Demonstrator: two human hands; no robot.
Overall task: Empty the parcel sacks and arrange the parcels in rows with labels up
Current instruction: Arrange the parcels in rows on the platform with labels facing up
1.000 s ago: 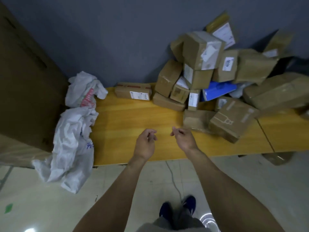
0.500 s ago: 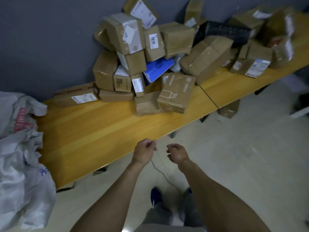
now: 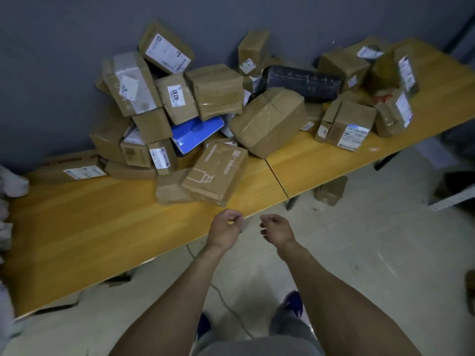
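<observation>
Head view swings from sacks [image 3: 11, 179] to heaped parcels [image 3: 267, 122]. Left hand [image 3: 226, 231] and right hand [image 3: 276, 229] hang loosely curled, empty; rows not yet begun.

Both bare forearms reach forward. Left hand [image 3: 224, 231] and right hand [image 3: 277, 229] hover apart by the table [image 3: 102, 222] near edge, fingers loosely curled, empty.

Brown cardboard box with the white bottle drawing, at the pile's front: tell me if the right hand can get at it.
Probably yes: the right hand holds nothing, and the brown cardboard box with the white bottle drawing lies uncovered, nearest it.
</observation>
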